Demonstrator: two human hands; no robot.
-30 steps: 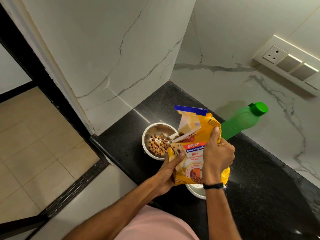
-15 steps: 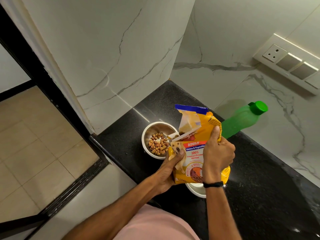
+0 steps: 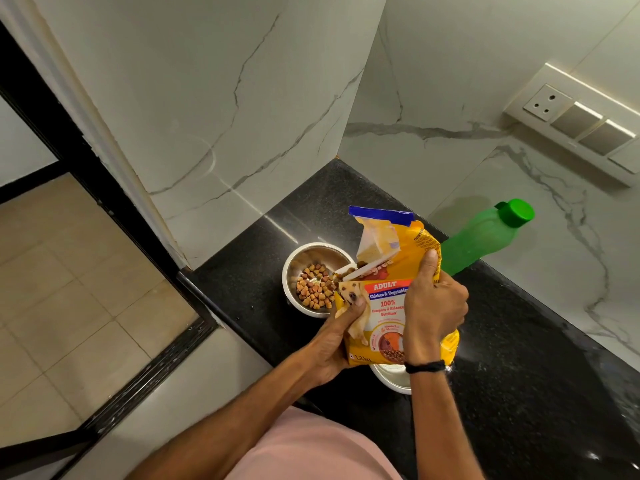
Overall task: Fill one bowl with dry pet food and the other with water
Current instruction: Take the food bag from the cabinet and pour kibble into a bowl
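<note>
Both hands hold a yellow pet food bag (image 3: 388, 306) over the black counter. My left hand (image 3: 337, 337) grips its lower left side and my right hand (image 3: 433, 306) grips its right side, thumb up along the edge. The bag's torn top tilts left toward a steel bowl (image 3: 308, 258) that holds a layer of brown kibble (image 3: 315, 287). A second steel bowl (image 3: 391, 377) sits below the bag, mostly hidden by it and my right wrist. A green water bottle (image 3: 485, 237) with a green cap stands behind the bag, against the wall.
The black counter (image 3: 519, 358) ends at a front edge near the kibble bowl, with tiled floor (image 3: 69, 289) below to the left. Marble walls close the back and left. A socket and switch panel (image 3: 581, 119) is on the right wall.
The bag and both hands have barely shifted. The kibble pile in the left bowl looks about the same.
</note>
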